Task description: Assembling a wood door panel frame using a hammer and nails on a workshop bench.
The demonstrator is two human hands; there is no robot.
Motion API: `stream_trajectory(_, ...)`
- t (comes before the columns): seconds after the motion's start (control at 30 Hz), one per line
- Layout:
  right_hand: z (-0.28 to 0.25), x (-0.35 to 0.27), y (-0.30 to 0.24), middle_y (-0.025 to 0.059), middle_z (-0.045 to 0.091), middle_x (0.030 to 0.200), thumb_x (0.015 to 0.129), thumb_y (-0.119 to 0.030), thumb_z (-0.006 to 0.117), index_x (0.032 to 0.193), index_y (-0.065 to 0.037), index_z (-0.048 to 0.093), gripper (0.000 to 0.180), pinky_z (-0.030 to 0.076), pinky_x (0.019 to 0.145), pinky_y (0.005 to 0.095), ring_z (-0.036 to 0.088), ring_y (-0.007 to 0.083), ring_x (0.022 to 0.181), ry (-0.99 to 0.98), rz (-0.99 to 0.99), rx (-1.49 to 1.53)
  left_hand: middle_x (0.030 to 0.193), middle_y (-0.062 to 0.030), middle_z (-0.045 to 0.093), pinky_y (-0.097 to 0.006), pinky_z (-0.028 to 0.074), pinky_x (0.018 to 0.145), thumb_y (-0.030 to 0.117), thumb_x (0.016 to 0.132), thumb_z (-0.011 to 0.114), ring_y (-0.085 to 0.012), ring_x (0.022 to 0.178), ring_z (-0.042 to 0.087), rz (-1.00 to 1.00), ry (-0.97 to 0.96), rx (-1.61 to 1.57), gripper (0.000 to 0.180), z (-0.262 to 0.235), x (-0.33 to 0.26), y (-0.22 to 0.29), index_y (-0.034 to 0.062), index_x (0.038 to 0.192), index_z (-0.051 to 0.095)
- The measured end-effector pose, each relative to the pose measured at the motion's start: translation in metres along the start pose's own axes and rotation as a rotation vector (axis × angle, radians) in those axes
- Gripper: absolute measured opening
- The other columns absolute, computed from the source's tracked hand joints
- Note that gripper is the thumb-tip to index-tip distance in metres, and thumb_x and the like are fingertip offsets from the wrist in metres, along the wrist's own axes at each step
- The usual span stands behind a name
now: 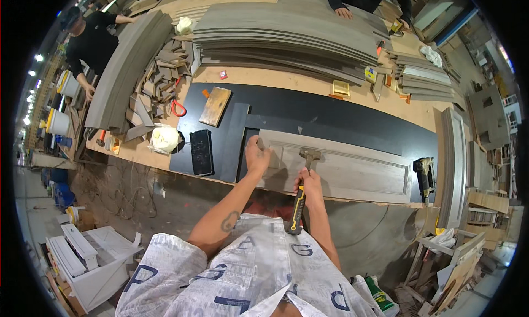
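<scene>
Right hand (310, 180) grips a yellow-black hammer (302, 190) over the grey door panel (352, 171); left hand (257, 156) presses flat, holding nothing.

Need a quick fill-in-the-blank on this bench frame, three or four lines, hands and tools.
1. The right hand grips a ____ with a black and yellow handle.
2. The left hand presses on the grey ____ panel.
3. Left of the left hand, a black ____ lies on the dark board.
4. A nail gun rests at the panel's ____ end.

Missing words: hammer; wooden; phone; right
</scene>
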State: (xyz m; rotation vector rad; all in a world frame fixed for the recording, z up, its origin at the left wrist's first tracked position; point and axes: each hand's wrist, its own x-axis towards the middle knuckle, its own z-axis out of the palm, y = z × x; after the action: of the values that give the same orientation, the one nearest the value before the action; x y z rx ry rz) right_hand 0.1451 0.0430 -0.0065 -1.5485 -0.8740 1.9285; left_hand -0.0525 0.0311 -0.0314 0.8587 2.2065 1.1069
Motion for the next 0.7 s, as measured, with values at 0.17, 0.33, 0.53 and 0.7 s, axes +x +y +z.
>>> stream_trajectory(0.17, -0.027, 0.0, -0.009, 0.0061, 0.056, 0.068, 0.103, -0.027, 0.049, 0.098, -0.003, 0.055, 0.025, 0.045, 0.046, 0.0318, 0.056, 0.0173, 0.052, -0.106, 0.072, -0.031, 0.129, -0.0211, 0.058, -0.036, 0.042, 0.101, 0.011, 0.089, 0.059, -0.0307, 0.122, 0.054, -0.024, 0.043, -0.256, 0.055, -0.001, 0.028, 0.0, -0.0043, 0.14, 0.042)
stream_trajectory(0.33, -0.059, -0.004, -0.023, 0.0057, 0.056, 0.068, 0.102, -0.029, 0.051, 0.098, -0.003, 0.055, 0.027, 0.045, 0.047, 0.0312, 0.057, 0.0172, 0.053, -0.143, 0.101, -0.165, 0.14, -0.0209, 0.052, -0.035, 0.038, 0.107, 0.01, 0.094, 0.05, -0.0281, 0.128, 0.051, -0.234, -0.187, -0.358, 0.06, -0.028, 0.03, 0.01, -0.002, 0.149, 0.03)
stream_trajectory(0.53, -0.093, -0.011, -0.016, 0.0055, 0.057, 0.065, 0.098, -0.028, 0.06, 0.086, -0.004, 0.054, 0.027, 0.046, 0.045, 0.0289, 0.059, 0.0163, 0.051, -0.124, 0.024, -0.421, 0.132, -0.0229, 0.058, -0.035, 0.044, 0.102, 0.015, 0.094, 0.048, -0.0311, 0.121, 0.058, -0.101, -0.181, -0.147, 0.055, -0.034, -0.022, -0.029, -0.0047, 0.144, 0.037)
stream_trajectory(0.7, -0.11, -0.017, -0.004, 0.0056, 0.057, 0.062, 0.097, -0.027, 0.062, 0.084, -0.003, 0.052, 0.029, 0.045, 0.043, 0.0269, 0.058, 0.0141, 0.048, -0.023, -0.065, -0.46, 0.122, -0.0215, 0.064, -0.032, 0.045, 0.098, 0.009, 0.091, 0.054, -0.0268, 0.111, 0.062, -0.165, -0.123, -0.23, 0.056, -0.051, -0.065, -0.033, -0.0077, 0.143, 0.037)
